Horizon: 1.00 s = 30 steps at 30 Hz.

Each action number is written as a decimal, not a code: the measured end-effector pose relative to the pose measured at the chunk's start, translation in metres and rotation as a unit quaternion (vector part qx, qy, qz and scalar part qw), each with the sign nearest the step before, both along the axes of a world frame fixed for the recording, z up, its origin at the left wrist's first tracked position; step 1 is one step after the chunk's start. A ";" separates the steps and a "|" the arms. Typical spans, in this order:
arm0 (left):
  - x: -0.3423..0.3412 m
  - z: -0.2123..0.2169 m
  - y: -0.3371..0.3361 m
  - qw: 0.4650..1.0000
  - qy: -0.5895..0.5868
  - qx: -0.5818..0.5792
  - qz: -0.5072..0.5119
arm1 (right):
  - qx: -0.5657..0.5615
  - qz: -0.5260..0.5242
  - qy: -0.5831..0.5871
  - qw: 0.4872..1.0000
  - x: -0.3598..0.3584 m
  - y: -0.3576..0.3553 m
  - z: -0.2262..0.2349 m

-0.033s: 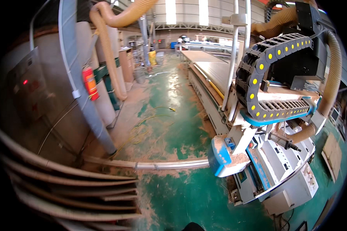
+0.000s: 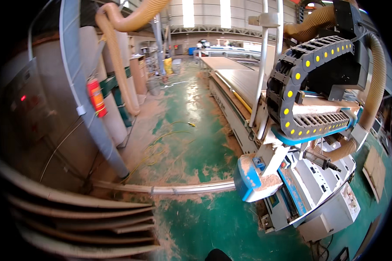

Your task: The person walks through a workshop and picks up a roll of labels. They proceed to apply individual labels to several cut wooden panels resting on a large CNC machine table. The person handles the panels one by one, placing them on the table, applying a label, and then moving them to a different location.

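Observation:
Neither of my hands shows in the head view. At the bottom edge a dark rounded shape (image 2: 218, 255) pokes in, perhaps the tip of a shoe. To the right stands a large cutting machine with a black cable chain (image 2: 287, 93) marked with yellow dots. Its blue and white end housing (image 2: 248, 176) is coated in sawdust. Below it sits a white control cabinet (image 2: 324, 224). At the lower left, several wooden boards (image 2: 87, 213) lie in a stack.
A pale rail or duct (image 2: 191, 188) crosses the green floor ahead. Beyond it a yellow hose (image 2: 159, 141) lies loose among sawdust. A grey post (image 2: 91, 104) and a red fire extinguisher (image 2: 96, 98) stand at left. The machine's long bed (image 2: 235, 78) runs into the distance.
The view has shifted slightly, so the post, extinguisher and hose sit a little further left. No hand has come into view.

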<state>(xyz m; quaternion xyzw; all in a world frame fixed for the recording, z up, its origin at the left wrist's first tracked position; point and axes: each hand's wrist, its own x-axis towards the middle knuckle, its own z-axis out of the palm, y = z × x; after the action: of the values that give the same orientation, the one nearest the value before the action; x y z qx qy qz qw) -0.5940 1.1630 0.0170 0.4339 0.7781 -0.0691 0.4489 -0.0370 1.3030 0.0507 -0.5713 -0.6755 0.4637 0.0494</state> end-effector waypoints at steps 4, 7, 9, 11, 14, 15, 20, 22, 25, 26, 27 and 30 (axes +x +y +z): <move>-0.075 0.026 0.265 0.979 -0.122 0.161 0.037 | -0.017 -0.080 0.038 0.996 -0.056 0.129 0.019; -0.042 0.102 0.501 0.963 0.010 0.254 0.084 | 0.003 -0.155 0.019 0.988 -0.059 0.239 0.019; -0.090 0.081 0.556 0.931 0.022 0.290 0.219 | 0.011 -0.131 0.030 0.991 -0.081 0.333 0.026; -0.098 0.067 0.584 0.952 0.004 0.285 0.111 | 0.020 -0.113 0.039 0.993 -0.094 0.434 0.033; -0.124 0.037 0.604 0.982 -0.013 0.189 0.002 | 0.027 -0.101 0.057 0.993 -0.114 0.572 0.064; -0.118 0.034 0.608 0.991 -0.018 0.126 0.026 | 0.031 -0.104 0.057 0.992 -0.117 0.613 0.076; -0.113 0.041 0.672 0.993 -0.002 -0.050 0.104 | 0.041 -0.123 0.079 0.988 -0.145 0.808 0.100; -0.119 0.029 0.715 0.989 -0.004 -0.086 0.120 | 0.035 -0.133 0.083 0.987 -0.156 0.872 0.085; -0.134 0.017 0.825 0.986 -0.003 -0.114 0.122 | 0.018 -0.150 0.065 0.986 -0.179 0.947 0.056; -0.143 0.011 0.870 0.987 -0.003 -0.121 0.108 | 0.009 -0.162 0.055 0.985 -0.185 0.960 0.046; -0.157 0.008 0.924 0.990 0.003 -0.113 0.085 | 0.004 -0.172 0.047 0.984 -0.191 0.973 0.038; -0.210 0.005 1.118 0.992 0.053 -0.070 -0.090 | -0.026 -0.212 0.039 0.976 -0.213 0.992 0.041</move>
<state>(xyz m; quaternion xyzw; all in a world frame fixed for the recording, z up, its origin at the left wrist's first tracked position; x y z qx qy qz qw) -0.8044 2.2811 0.0220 0.4656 0.7517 -0.1866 0.4281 -0.2500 2.2953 0.0914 -0.6838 -0.5243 0.4821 0.1583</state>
